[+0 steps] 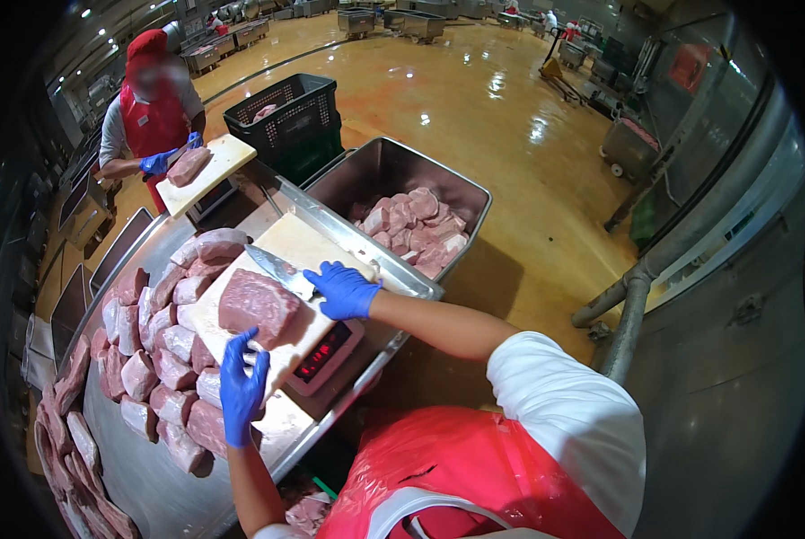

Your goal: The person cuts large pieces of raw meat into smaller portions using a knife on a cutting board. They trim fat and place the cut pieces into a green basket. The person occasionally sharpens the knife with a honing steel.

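One large block of raw pink meat (259, 305), flat on a white rectangular cutting board (296, 239). Left hand (243, 388), blue-gloved — at the block's 6 o'clock, fingers partly spread at its near edge; whether they press on it cannot be told. Right hand (344, 290), blue-gloved — at 3 o'clock, closed round the grip of a broad steel-bladed knife (278, 268), the blade running toward 1 o'clock just beside the block. At 4 o'clock, by the board's edge: a weighing scale (322, 353) with red-lit display. From 7 to 11 o'clock: many pale-pink meat pieces (174, 369) on a grey steel table (151, 481). At 2 o'clock: a deep rectangular steel bin (420, 166) holding cut meat. At 12 o'clock: a dark-green perforated plastic crate (299, 135). At 11 o'clock: a co-worker (146, 126) in red apron and blue gloves, hands at a smaller meat piece (189, 167) on a second white board (212, 182).
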Demonstrator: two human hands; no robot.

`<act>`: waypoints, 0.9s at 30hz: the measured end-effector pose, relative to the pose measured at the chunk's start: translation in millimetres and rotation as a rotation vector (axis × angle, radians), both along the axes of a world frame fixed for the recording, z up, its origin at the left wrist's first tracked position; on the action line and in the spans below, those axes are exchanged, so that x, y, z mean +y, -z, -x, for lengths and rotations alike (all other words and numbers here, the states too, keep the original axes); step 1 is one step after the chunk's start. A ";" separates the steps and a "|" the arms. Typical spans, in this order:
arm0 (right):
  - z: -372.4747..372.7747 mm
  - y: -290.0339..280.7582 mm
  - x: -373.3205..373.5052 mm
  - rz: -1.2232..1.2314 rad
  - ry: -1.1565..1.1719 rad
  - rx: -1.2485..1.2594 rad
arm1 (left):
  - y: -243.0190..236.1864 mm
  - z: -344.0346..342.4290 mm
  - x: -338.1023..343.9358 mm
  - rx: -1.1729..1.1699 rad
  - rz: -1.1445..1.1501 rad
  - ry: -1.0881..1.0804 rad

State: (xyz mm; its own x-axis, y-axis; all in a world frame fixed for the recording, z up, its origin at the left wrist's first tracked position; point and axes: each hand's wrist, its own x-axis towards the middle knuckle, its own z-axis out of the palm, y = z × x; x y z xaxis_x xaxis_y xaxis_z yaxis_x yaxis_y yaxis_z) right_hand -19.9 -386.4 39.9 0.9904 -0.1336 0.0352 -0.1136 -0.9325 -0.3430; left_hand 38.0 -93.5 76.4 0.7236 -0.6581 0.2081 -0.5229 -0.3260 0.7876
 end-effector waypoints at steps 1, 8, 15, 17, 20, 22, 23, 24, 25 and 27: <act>-4.9 2.8 -0.4 -0.009 0.012 0.024 | -1.2 -29.6 -5.2 -0.156 -0.027 -0.033; -29.6 7.9 -10.9 -0.361 0.177 0.146 | 22.6 -153.3 -45.0 -0.111 -0.149 -0.040; 0.5 8.8 20.8 -1.489 0.221 0.215 | 33.7 -160.2 -67.3 -0.161 -0.452 0.019; -4.4 14.3 33.4 -1.576 0.177 0.187 | 35.7 -163.3 -67.1 -0.138 -0.436 -0.035; -42.5 20.0 33.0 -1.677 0.078 0.166 | 37.1 -146.1 -64.6 0.012 -0.305 -0.176; -88.9 18.7 14.0 -1.356 0.119 0.145 | 34.9 -117.1 -64.4 0.087 -0.210 -0.316; -116.9 17.4 5.0 -1.168 0.050 -0.012 | 32.5 -96.7 -63.1 0.206 -0.239 -0.362; -137.3 15.2 -12.9 -1.195 0.013 0.066 | 30.1 -71.2 -62.4 0.395 -0.304 -0.483; -157.6 14.1 -22.8 -1.219 -0.069 -0.072 | 28.1 -50.8 -63.0 0.475 -0.231 -0.446; -174.8 16.6 -39.3 -1.208 -0.040 -0.135 | 22.6 -23.8 -62.8 0.187 -0.246 -0.515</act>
State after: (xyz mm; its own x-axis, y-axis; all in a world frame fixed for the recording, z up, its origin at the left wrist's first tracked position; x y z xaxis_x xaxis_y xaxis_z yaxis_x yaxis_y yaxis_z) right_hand 155.0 -425.7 23.3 0.9925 -0.1212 0.0128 0.0121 -0.0062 -0.9999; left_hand 61.8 -156.2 53.8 0.9718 -0.2260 -0.0676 -0.1091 -0.6849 0.7204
